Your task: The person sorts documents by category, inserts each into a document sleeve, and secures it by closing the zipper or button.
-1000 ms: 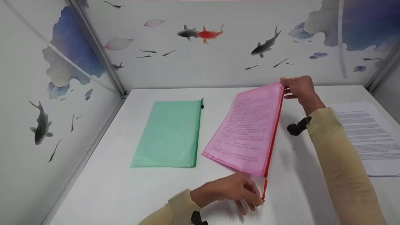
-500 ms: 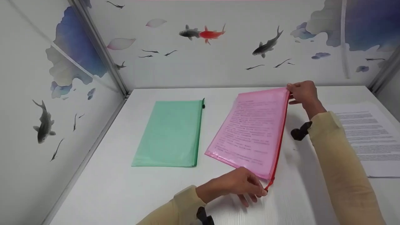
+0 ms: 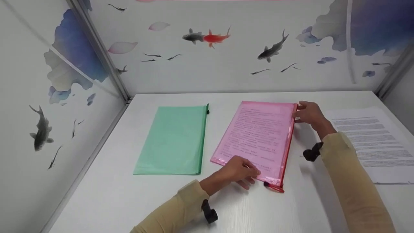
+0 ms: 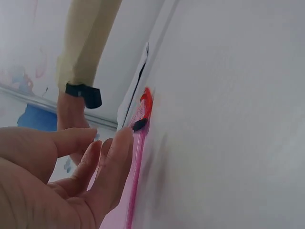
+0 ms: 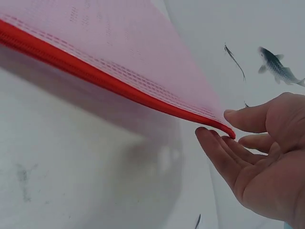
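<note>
Currently, from my end of the link, the pink folder (image 3: pixel 255 136) sits right of the green folder (image 3: pixel 171 139), well apart from it, above the table (image 3: pixel 113 194). Through the right wrist camera I see its red zip edge (image 5: pixel 109 81) raised at the far corner. The right hand (image 3: pixel 310 115) has that corner between thumb and fingers, parted a little and not clamped. If they spread further, I judge the corner could drop and skew the folder. The left hand (image 3: pixel 236 170) is at the near edge, fingers relaxed with nothing between them; an early push there might twist it. I'd also watch the loose zip cord (image 3: pixel 275 187) near the left fingertips, which could get trapped underneath. A careless sweep of the right sleeve (image 3: pixel 355 181) might shift the printed sheets (image 3: pixel 385 145). Whether the zip is fully closed, I cannot tell.
</note>
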### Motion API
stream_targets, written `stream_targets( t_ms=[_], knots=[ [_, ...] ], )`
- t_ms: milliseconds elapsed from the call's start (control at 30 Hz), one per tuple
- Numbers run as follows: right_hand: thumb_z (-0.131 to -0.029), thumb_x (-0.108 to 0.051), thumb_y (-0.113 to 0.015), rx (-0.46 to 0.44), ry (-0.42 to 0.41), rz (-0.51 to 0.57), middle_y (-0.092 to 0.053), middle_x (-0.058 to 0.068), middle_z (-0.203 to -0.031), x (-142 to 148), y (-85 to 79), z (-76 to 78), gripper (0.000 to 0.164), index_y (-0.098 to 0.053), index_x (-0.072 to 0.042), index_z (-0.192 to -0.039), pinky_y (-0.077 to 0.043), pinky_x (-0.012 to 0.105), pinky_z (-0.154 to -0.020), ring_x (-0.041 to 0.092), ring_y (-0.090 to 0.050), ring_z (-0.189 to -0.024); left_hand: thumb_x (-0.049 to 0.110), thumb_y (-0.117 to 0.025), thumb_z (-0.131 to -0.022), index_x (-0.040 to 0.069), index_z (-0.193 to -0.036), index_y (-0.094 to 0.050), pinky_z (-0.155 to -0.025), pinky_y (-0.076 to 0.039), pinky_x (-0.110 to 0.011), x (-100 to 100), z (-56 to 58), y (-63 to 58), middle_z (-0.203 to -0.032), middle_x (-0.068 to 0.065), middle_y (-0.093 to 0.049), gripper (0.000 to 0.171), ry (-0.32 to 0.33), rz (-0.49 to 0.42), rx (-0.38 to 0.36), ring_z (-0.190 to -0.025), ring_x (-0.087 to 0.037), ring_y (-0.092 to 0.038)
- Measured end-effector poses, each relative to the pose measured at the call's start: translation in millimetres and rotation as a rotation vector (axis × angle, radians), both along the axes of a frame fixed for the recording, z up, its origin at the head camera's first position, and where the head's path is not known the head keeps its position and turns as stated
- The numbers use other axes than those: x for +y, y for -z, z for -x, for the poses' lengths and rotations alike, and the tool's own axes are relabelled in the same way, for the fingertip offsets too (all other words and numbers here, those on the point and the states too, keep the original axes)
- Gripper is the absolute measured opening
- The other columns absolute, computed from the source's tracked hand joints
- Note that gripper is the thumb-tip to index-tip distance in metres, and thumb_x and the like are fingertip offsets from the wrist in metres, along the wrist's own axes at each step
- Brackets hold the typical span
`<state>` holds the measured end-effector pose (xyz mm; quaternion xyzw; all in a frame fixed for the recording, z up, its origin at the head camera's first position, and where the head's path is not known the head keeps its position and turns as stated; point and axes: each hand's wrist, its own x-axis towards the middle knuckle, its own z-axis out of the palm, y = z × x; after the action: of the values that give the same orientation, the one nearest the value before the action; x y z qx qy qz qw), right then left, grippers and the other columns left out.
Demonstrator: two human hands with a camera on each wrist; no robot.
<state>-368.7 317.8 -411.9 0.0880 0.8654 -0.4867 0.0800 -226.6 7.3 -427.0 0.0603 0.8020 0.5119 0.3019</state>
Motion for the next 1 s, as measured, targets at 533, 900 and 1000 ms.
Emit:
stream_targets(
  t_ms=[533, 900, 1000],
  knots=[
    [-0.106, -0.038, -0.042, 0.142, -0.089, -0.275, -0.039, 0.034, -0.151, 34, 11.7, -46.3, 0.062, -0.038, 0.007, -0.149, -0.041, 0.062, -0.108, 0.051, -0.041, -0.136, 0.023, -0.063, -0.098, 0.006, -0.112, -0.069, -0.062, -0.056, -0.023, -56, 59.1, -3.4, -0.099, -0.009, -0.07, 0.023, -0.219, 0.117, 0.246, -0.081, -0.018, -0.066],
    [-0.106, -0.021, -0.046, 0.288, -0.059, -0.428, -0.038, 0.042, -0.144, 72, 18.5, -76.0, 0.05, -0.042, 0.012, -0.143, -0.032, 0.071, -0.107, 0.059, -0.035, -0.133, 0.022, -0.061, -0.1, 0.004, -0.122, -0.067, -0.073, -0.058, -0.034, -98, 78.9, -12.0, -0.11, -0.014, -0.072, 0.029, -0.227, 0.319, 0.54, -0.091, -0.024, -0.069],
    [-0.106, -0.019, -0.046, 0.31, -0.045, -0.444, -0.038, 0.045, -0.142, 85, 20.0, -84.6, 0.049, -0.042, 0.014, -0.142, -0.031, 0.072, -0.106, 0.062, -0.033, -0.133, 0.023, -0.06, -0.1, 0.002, -0.129, -0.063, -0.084, -0.058, -0.041, -104, 81.7, -11.7, -0.121, -0.018, -0.067, 0.036, -0.229, 0.395, 0.556, -0.108, -0.03, -0.065]
  ],
)
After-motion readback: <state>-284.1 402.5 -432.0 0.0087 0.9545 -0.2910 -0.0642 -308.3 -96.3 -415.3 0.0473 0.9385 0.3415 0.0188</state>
